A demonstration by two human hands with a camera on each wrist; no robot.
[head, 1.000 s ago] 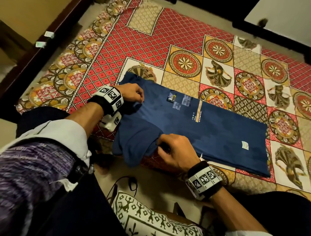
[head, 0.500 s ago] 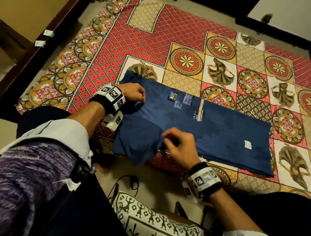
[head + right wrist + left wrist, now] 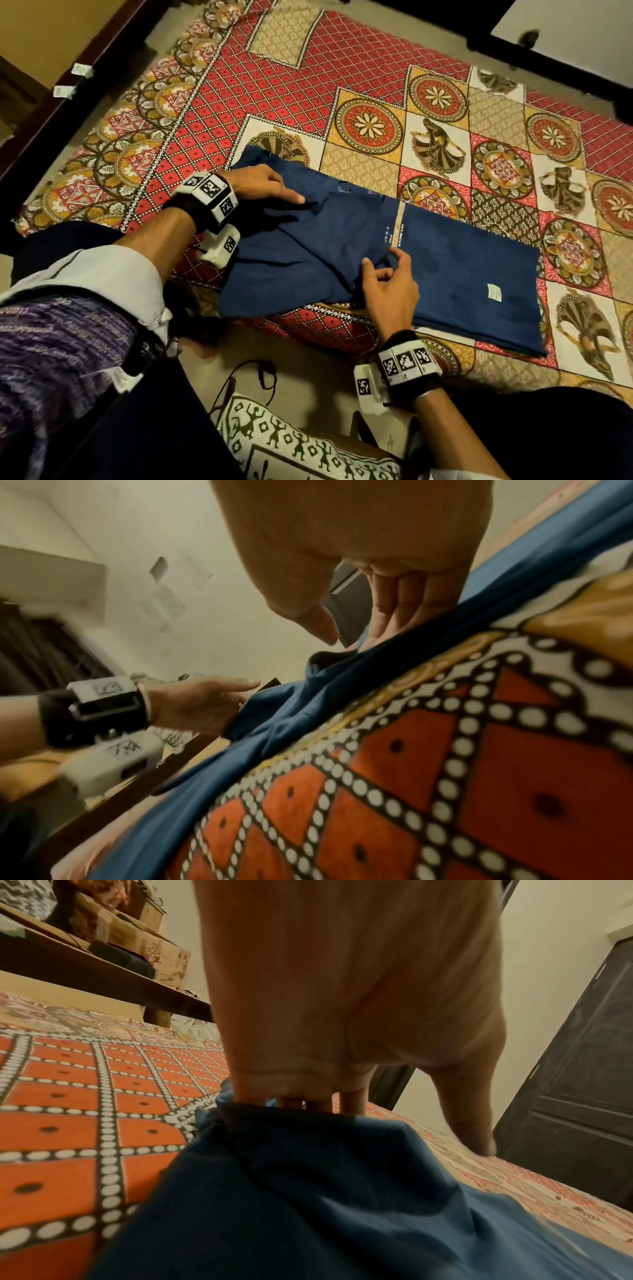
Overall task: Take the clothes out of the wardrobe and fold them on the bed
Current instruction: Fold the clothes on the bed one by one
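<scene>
A dark blue T-shirt (image 3: 445, 274) lies on the patterned red and yellow bedsheet (image 3: 308, 75), near the bed's front edge. Its left sleeve (image 3: 291, 270) is folded across the body. My left hand (image 3: 263, 186) rests on the shirt's upper left corner with its fingers stretched out; in the left wrist view the fingertips (image 3: 349, 1104) dip behind a ridge of the blue cloth (image 3: 342, 1204). My right hand (image 3: 390, 284) hovers at the folded sleeve's tip. Its fingers (image 3: 394, 610) touch the cloth (image 3: 308, 710), the thumb held apart, with nothing held between them.
A dark wooden bed frame (image 3: 85, 92) runs along the left. By my knees lie a white cushion with black figures (image 3: 291, 445) and a black cable (image 3: 246, 377) on the floor. A dark door (image 3: 582, 1069) and a cluttered shelf (image 3: 120, 947) stand beyond the bed.
My right hand has carried the sleeve over onto the shirt's body and let go of it. My left hand's fingers have uncurled and now lie flat on the shoulder.
</scene>
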